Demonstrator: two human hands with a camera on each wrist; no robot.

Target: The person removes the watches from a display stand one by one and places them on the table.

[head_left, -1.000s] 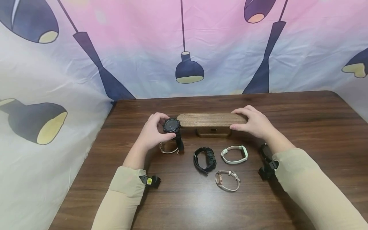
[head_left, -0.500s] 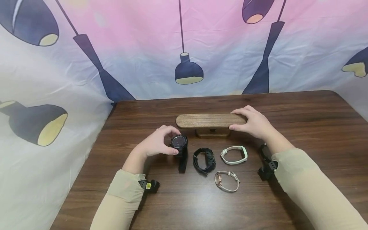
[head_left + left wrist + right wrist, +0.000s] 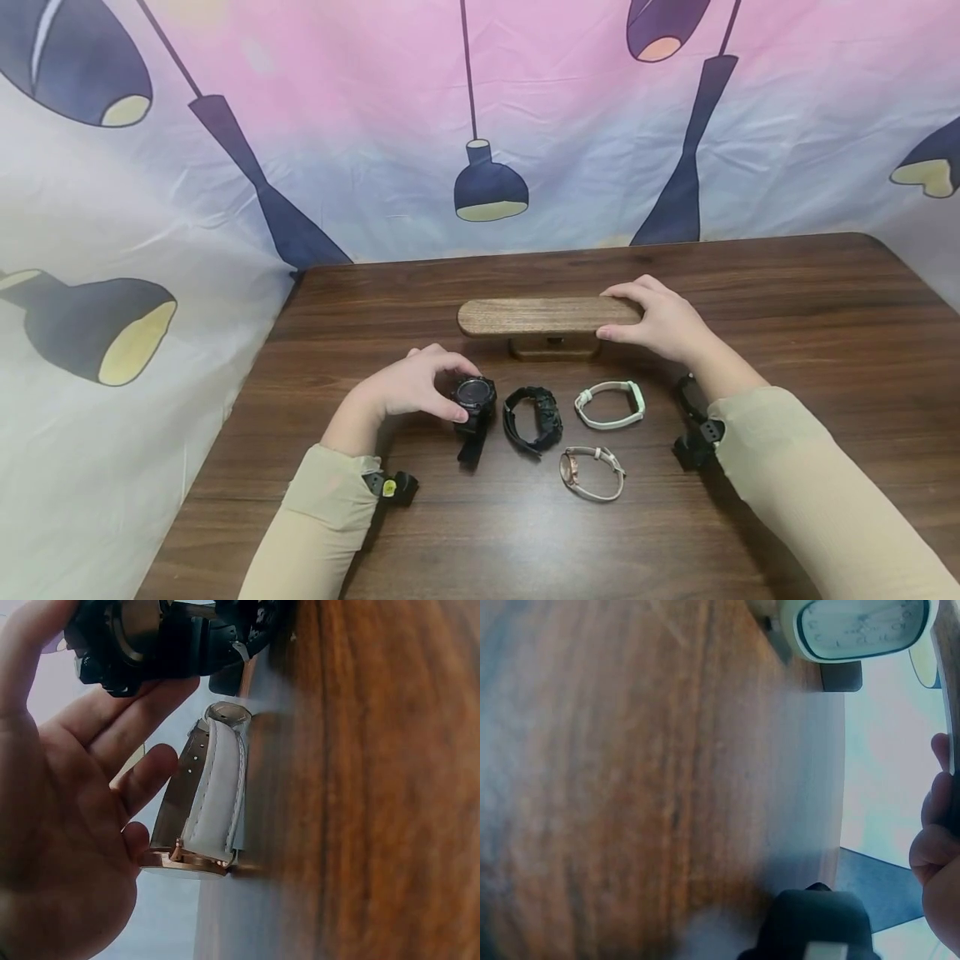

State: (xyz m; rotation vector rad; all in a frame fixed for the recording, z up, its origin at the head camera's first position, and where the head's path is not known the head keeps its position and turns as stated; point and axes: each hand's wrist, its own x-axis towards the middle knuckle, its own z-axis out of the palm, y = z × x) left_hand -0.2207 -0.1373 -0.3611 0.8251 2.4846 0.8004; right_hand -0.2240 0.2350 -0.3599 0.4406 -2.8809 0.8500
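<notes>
My left hand (image 3: 416,387) pinches a chunky black round-faced watch (image 3: 475,393) between thumb and fingers. Its face tips up and its strap hangs toward the table. In the left wrist view this black watch (image 3: 139,634) sits at the fingertips. Below it stands a rose-gold watch with a white stitched strap (image 3: 217,784). My right hand (image 3: 660,321) grips the right end of a wooden stand (image 3: 536,317), thumb in front and fingers behind. In the right wrist view only some fingers (image 3: 939,844) show, at the right edge.
Right of the held watch lie another black watch (image 3: 534,419), a white band-style watch (image 3: 611,406) and a rose-gold watch with a pale strap (image 3: 592,473). The brown wooden table (image 3: 510,542) ends at a patterned cloth (image 3: 390,192) behind.
My left hand has carried the black watch from the stand's left end toward me and slightly right, lower over the table. My right hand stays on the stand.
</notes>
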